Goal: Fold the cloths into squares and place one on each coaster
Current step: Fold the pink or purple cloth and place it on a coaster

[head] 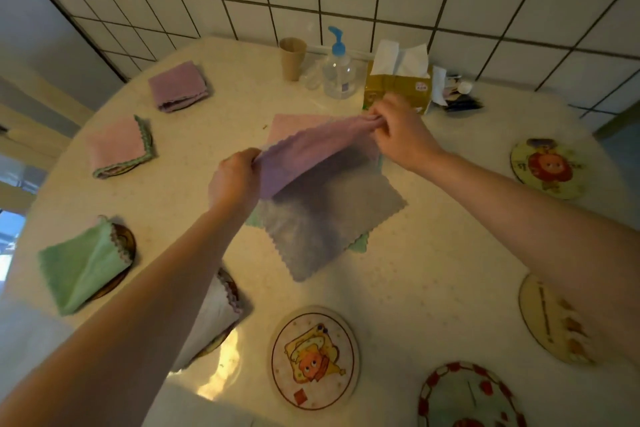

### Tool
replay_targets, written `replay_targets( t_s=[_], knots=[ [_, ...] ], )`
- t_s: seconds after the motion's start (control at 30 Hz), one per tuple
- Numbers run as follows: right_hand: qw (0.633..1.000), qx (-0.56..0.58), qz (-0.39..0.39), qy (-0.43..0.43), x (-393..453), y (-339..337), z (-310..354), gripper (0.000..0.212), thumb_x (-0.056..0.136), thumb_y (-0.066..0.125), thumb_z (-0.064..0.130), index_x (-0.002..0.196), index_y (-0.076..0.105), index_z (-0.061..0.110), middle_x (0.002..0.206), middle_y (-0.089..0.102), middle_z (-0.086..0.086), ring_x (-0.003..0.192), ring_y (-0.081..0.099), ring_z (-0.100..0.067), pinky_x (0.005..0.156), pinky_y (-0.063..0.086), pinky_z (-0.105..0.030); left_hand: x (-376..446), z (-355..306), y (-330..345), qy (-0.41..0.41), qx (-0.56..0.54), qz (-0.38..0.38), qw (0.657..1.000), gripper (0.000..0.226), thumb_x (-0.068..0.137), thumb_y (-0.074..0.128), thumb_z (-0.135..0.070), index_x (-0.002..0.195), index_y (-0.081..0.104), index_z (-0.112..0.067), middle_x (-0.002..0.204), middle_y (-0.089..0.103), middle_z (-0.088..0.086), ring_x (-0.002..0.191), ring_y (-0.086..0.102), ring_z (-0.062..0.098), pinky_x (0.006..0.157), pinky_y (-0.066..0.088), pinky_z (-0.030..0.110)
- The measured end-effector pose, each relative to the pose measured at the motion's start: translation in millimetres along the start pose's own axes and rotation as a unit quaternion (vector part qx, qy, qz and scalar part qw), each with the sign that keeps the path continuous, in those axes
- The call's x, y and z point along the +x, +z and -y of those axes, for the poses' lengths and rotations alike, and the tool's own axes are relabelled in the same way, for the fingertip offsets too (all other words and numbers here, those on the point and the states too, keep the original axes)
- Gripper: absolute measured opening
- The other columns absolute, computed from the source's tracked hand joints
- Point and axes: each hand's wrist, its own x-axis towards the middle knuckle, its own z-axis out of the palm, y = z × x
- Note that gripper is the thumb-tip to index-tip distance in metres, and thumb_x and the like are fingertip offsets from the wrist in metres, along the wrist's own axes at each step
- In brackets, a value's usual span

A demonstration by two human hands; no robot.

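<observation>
From the head camera, the left hand (232, 180) pinches one corner of a purple cloth (304, 158) and the right hand (398, 130) pinches the opposite end, fingers curled round the bunched edge, so the cloth hangs lifted between them above the table (433, 253). Directly beneath it lies a flat grey cloth (329, 229) with a zigzag edge, and a green cloth (360, 243) peeks out from under that at its near-right corner.

Left of the left hand, three folded cloths sit along the table's curved rim: a folded purple one (178, 87) farthest, a pink one with green trim (117, 147) nearer, and a green folded cloth (81, 270) nearest, resting on a dark coaster (126, 241). A white folded cloth (211, 319) lies under the left forearm, mostly hidden by it.

Near and to the right of the hands the tabletop is bare between four uncovered coasters: a toast-cartoon coaster (313, 357), a red-rimmed coaster (467, 395) cut off by the bottom edge, a pale coaster (550, 319) partly hidden by the right forearm, and a flower-face coaster (547, 168) close to the right rim.

Beyond the right hand, against the tiled wall, stand a paper cup (292, 57), a pump bottle (338, 69) and a tissue box (398, 83); the small dark items right of the box are too blurred to tell.
</observation>
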Motion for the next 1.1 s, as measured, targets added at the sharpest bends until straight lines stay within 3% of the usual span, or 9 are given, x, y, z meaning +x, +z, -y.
replay_targets(
  t_s=[0.13, 0.23, 0.33, 0.43, 0.6, 0.7, 0.83, 0.97, 1.1],
  knots=[
    [0.991, -0.031, -0.127, -0.014, -52.7, -51.3, 6.6, 0.009, 0.081, 0.052, 0.002, 0.087, 0.056, 0.006, 0.094, 0.049, -0.009, 0.089, 0.047, -0.019, 0.074, 0.035, -0.022, -19.8, -35.9, -13.0, 0.115, -0.123, -0.057, 0.984, 0.026, 0.092, 0.047, -0.017, 0.107, 0.068, -0.018, 0.104, 0.069, 0.011, 0.089, 0.063, 0.031, 0.072, 0.056, 0.039],
    [0.981, -0.068, -0.184, 0.005, -121.4, -77.0, 12.8, 0.010, 0.080, 0.052, 0.000, 0.088, 0.057, 0.003, 0.095, 0.051, -0.016, 0.097, 0.046, -0.023, 0.079, 0.033, -0.018, -61.5, -56.7, -4.4, 0.188, -0.147, -0.043, 0.970, 0.024, 0.092, 0.052, -0.012, 0.112, 0.067, -0.013, 0.112, 0.067, 0.009, 0.101, 0.061, 0.025, 0.087, 0.044, 0.024],
    [0.980, -0.108, -0.162, 0.046, -214.9, -84.0, 16.0, 0.010, 0.079, 0.054, -0.003, 0.085, 0.058, 0.003, 0.092, 0.050, -0.011, 0.090, 0.044, -0.021, 0.074, 0.032, -0.015, -118.7, -59.3, 18.5, 0.275, -0.127, 0.015, 0.953, 0.026, 0.092, 0.054, -0.009, 0.117, 0.064, -0.009, 0.118, 0.065, 0.008, 0.109, 0.058, 0.023, 0.094, 0.035, 0.018],
    [0.985, -0.126, -0.085, 0.081, -299.0, -63.8, 9.1, 0.011, 0.084, 0.047, 0.009, 0.086, 0.058, 0.006, 0.093, 0.050, -0.004, 0.088, 0.048, -0.022, 0.069, 0.043, -0.028, -164.2, -41.0, 51.1, 0.315, -0.101, 0.085, 0.940, 0.029, 0.091, 0.057, -0.005, 0.119, 0.064, -0.007, 0.123, 0.063, 0.011, 0.118, 0.055, 0.027, 0.103, 0.032, 0.025],
    [0.972, -0.126, 0.032, 0.195, -422.8, -14.9, 1.9, 0.014, 0.091, 0.051, 0.009, 0.094, 0.064, 0.010, 0.100, 0.054, 0.000, 0.089, 0.054, -0.018, 0.072, 0.040, -0.025, -242.0, -3.4, 97.4, 0.274, -0.037, 0.277, 0.920, 0.037, 0.090, 0.054, -0.012, 0.126, 0.061, -0.017, 0.137, 0.054, 0.006, 0.130, 0.045, 0.021, 0.111, 0.025, 0.024],
    [0.961, -0.074, 0.111, 0.242, -462.0, 4.3, -0.5, 0.015, 0.091, 0.054, 0.007, 0.095, 0.064, 0.018, 0.099, 0.047, 0.011, 0.090, 0.053, -0.011, 0.074, 0.036, -0.020, -265.4, 12.1, 107.4, 0.268, -0.039, 0.305, 0.913, 0.040, 0.084, 0.049, -0.025, 0.115, 0.068, -0.008, 0.124, 0.064, 0.013, 0.126, 0.051, 0.031, 0.111, 0.029, 0.039],
    [0.957, -0.002, 0.093, 0.274, -469.5, 8.5, -5.8, 0.012, 0.086, 0.063, 0.005, 0.091, 0.070, 0.014, 0.092, 0.062, 0.001, 0.087, 0.061, -0.017, 0.075, 0.048, -0.023, -261.9, 12.9, 106.9, 0.259, -0.046, 0.299, 0.917, 0.033, 0.082, 0.065, -0.004, 0.114, 0.069, -0.009, 0.121, 0.065, 0.010, 0.123, 0.053, 0.025, 0.108, 0.036, 0.033],
    [0.951, 0.058, 0.014, 0.304, -437.1, -13.1, -14.4, 0.006, 0.084, 0.066, 0.008, 0.090, 0.068, 0.007, 0.082, 0.066, 0.000, 0.079, 0.062, -0.015, 0.070, 0.043, -0.014, -233.4, -6.4, 100.4, 0.187, -0.054, 0.270, 0.943, 0.012, 0.085, 0.064, -0.015, 0.094, 0.071, -0.020, 0.090, 0.070, -0.002, 0.084, 0.061, 0.015, 0.066, 0.038, 0.025],
    [0.935, 0.107, -0.035, 0.336, -392.0, -26.3, -34.8, 0.010, 0.088, 0.062, 0.013, 0.096, 0.064, 0.008, 0.085, 0.063, 0.002, 0.078, 0.058, -0.010, 0.069, 0.047, -0.021, -194.6, -31.2, 102.8, 0.087, -0.152, 0.232, 0.957, 0.005, 0.084, 0.068, -0.014, 0.080, 0.067, -0.011, 0.072, 0.065, 0.007, 0.067, 0.057, 0.019, 0.059, 0.040, 0.031]
  ],
)
